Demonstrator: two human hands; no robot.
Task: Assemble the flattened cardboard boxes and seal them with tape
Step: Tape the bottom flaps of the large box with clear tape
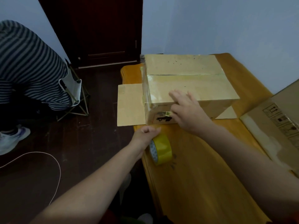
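An assembled cardboard box (186,81) stands on the wooden table (202,175), its top flaps closed and covered in glossy yellowish tape, with loose flaps spread flat at its left and right base. My right hand (186,110) lies with straight fingers over the box's near top edge, the thumb against the front face. My left hand (146,135) grips a roll of yellow tape (161,149) just in front of the box at the table's left edge.
A second cardboard box (275,126) with printed handling symbols lies at the right of the table. A person in striped clothes sits on a folding stool (74,94) at the left. A thin cable (53,160) loops over the dark floor, and a dark door (100,29) stands behind.
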